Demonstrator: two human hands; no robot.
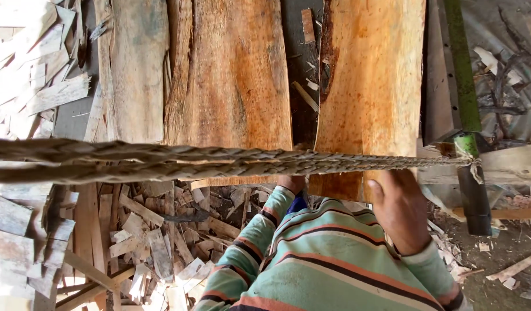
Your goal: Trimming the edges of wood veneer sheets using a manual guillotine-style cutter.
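Note:
Two broad orange-brown planks lie side by side, the middle plank (236, 75) and the right plank (372, 80). My right hand (401, 210) sits on the near end of the right plank with the thumb to the left; its fingertips are hidden under a thick twisted rope (219, 161). My left hand (291, 184) reaches to the gap between the two plank ends. Only a small part of it shows below the rope, so its grip is hidden. Both arms wear striped green, orange and black sleeves (323, 259).
The rope runs across the whole view to a green metal post (464, 69) with a dark pipe (475, 201) below it. A paler plank (135, 69) lies further left. Wood offcuts (161, 242) cover the ground at lower left and upper left.

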